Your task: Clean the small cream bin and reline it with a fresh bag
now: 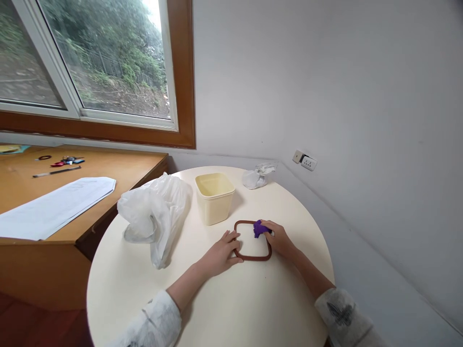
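Observation:
A brown frame [253, 258], square with rounded corners, lies flat on the round white table [231, 308]. The tabletop shows through its middle. My left hand [221, 254] grips the frame's left side, fingers over the edge and thumb by the lower left corner. In my right hand [278, 237] is a crumpled purple cloth [259, 228], pressed against the upper right corner of the frame. Part of the cloth is hidden under the fingers. Just beyond the frame stands a cream plastic bin [217, 207], open at the top.
A crumpled white plastic bag [159, 212] sits left of the bin, and a smaller clear bag [257, 177] at the back right. On the wooden desk [144, 166] lie papers [61, 205], a pen [56, 172] and keys [70, 160]. A wall socket [308, 163] is at right.

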Demonstrator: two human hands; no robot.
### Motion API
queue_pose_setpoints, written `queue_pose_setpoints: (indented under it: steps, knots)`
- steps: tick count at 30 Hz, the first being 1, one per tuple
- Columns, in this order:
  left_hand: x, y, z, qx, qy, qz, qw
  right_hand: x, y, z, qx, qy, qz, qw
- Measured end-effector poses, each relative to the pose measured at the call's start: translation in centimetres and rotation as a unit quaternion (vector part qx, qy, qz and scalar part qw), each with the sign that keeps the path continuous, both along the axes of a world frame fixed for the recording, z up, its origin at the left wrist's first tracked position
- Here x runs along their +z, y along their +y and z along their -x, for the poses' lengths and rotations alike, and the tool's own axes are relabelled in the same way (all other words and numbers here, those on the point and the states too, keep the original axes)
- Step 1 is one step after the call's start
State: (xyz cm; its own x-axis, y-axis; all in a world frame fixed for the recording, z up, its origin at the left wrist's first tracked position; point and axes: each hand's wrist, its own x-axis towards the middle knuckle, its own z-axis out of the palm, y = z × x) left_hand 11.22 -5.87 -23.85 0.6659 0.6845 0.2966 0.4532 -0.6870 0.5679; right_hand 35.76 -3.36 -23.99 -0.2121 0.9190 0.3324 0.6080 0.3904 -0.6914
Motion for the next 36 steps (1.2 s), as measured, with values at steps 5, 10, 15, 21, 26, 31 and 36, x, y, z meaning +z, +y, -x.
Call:
queue_pose_setpoints:
  steps: [5, 10, 15, 21, 26, 31, 36]
  knots:
    - [-0.1, 0.0, 0.0, 0.001, 0.012, 0.002, 1.000, 0.7, 1.7, 2.0, -0.001, 0.046, 0.032, 0.998]
    - [0.0, -0.4, 0.1, 0.016, 0.017, 0.000, 1.000, 0.5, 2.9, 4.4, 0.000, 0.098, 0.057, 0.994]
    - [0.9, -0.6, 0.6, 0.030, 0.007, 0.007, 1.000, -0.1, 4.2, 3.3, -0.138, 0.183, 0.043, 0.972]
    - [1.3, -0.5, 0.9, 0.042, -0.005, 0.013, 0.999, -0.7, 5.0, -1.6, -0.305, 0.181, 0.033, 0.934]
    - [1.2, -0.5, 0.8, 0.041, -0.012, 0.028, 0.999, -1.3, 4.8, -3.2, -0.342, 0.103, 0.045, 0.933]
    - [1.2, -0.4, 0.9, 0.054, -0.023, 0.067, 0.996, -0.6, 4.2, -2.0, -0.365, -0.053, -0.041, 0.929]
    - [1.1, -0.4, 0.8, 0.065, -0.027, 0.071, 0.995, 0.5, 2.8, 0.8, -0.186, -0.116, 0.028, 0.975]
